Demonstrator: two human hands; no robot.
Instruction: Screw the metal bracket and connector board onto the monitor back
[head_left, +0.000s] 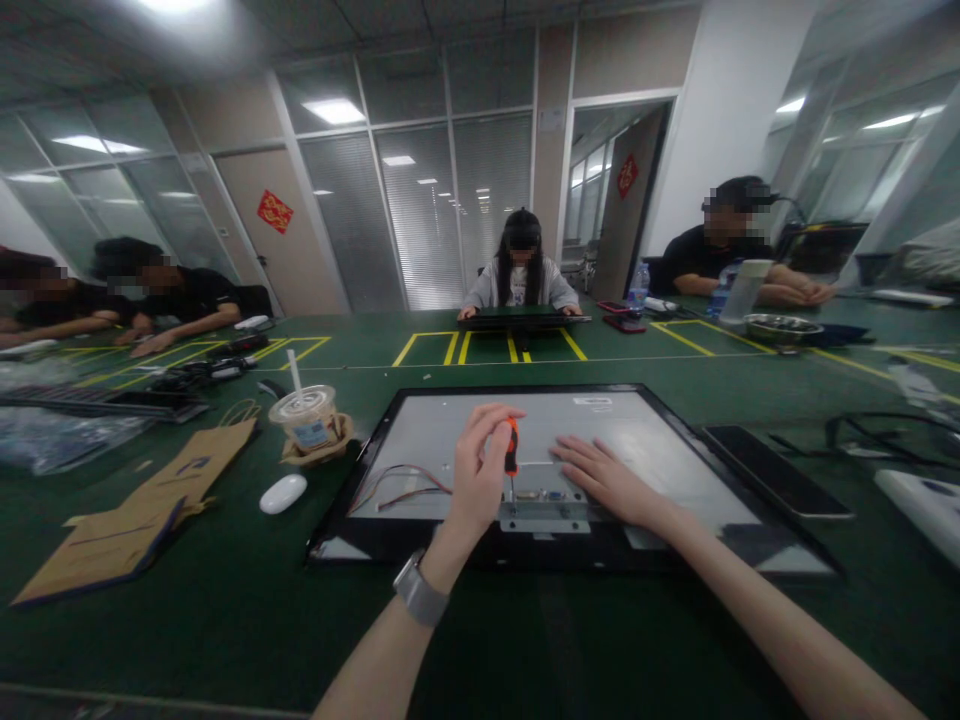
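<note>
A flat display panel [427, 425] with a black frame lies back side up on the green table in front of me. My left hand [480, 465] grips an orange and black screwdriver [513, 447], held upright with its shaft pointing down at a metal bracket [544, 524] near the panel's close edge. Whether the tip sits in a screw is too small to tell. My right hand [604, 478] rests flat on the panel's grey back, fingers stretched out. Connectors [553, 496] sit along the bracket. Thin loose wires [409, 487] lie on the panel's left part.
Left of the panel are a drink cup with straw [304, 415], a white case [283, 493] and a brown paper bag [150, 505]. On the right lie a black phone [772, 470] and a white device [926, 510]. Across the table a person [520, 265] holds another panel [525, 321].
</note>
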